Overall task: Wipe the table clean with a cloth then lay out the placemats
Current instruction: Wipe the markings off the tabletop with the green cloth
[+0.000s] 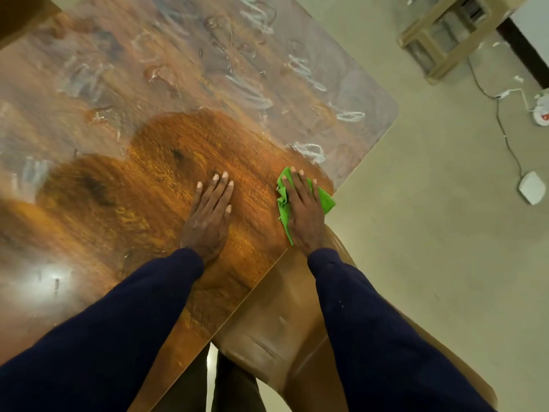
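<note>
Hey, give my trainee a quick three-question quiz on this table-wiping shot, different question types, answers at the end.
1. True or false: the left hand presses the green cloth.
2. Which part of the table looks wiped? A) the far half B) the patch near the hands C) none
3. Fill in: the right hand lies flat on the ____ near the table's edge.

Key: 1 false; the right hand does. 2 B; white smears cover the far part. 3 cloth.
</note>
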Available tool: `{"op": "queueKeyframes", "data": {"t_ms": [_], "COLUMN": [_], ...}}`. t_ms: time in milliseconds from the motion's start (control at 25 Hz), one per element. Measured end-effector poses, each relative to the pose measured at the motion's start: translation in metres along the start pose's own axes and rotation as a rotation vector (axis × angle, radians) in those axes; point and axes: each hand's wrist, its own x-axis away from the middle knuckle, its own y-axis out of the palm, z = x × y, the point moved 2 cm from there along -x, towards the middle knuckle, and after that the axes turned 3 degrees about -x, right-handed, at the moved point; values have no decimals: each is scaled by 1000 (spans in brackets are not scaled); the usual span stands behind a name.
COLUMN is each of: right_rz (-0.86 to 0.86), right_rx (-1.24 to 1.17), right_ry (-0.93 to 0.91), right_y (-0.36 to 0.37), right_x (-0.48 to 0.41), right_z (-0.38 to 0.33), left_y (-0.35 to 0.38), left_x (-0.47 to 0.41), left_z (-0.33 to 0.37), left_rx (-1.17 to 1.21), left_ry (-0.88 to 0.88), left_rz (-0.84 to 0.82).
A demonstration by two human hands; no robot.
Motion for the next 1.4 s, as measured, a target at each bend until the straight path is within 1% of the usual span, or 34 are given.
{"op": "queueKeyframes", "data": {"t_ms": [40, 160, 360, 440, 600, 720, 800, 920, 1040, 1200, 1320, 1400], "right_rz": [-5, 25, 91, 111, 170, 278, 358, 425, 509, 615, 692, 720], "right_rx": [-55, -218, -325, -372, -368, -316, -302, -313, -376, -437, -442, -377], "right_ry": [1, 110, 164, 182, 216, 280, 338, 392, 468, 562, 544, 519], "right_y": [-1, -12, -44, -67, -111, -136, -154, -181, -200, -222, -245, -262], "right_x": [9, 36, 93, 130, 221, 293, 342, 410, 468, 527, 570, 598], "right_z": [-4, -17, -42, -56, -81, -98, -110, -123, -127, -111, -90, -65], "left_y": [-5, -29, -73, -96, -133, -147, -154, -167, -172, -170, -161, -150], "left_x": [3, 27, 98, 121, 154, 173, 185, 198, 203, 210, 226, 240], "left_z": [1, 16, 38, 49, 82, 106, 124, 159, 200, 266, 325, 368], "left_rx": [4, 18, 27, 16, 2, 84, 90, 84, 102, 109, 110, 117], "left_ry": [6, -11, -23, 2, 192, 363, 463, 598, 686, 761, 814, 823], "left_rz": [3, 3, -19, -36, -46, -104, -143, -131, -121, -121, -78, -74]}}
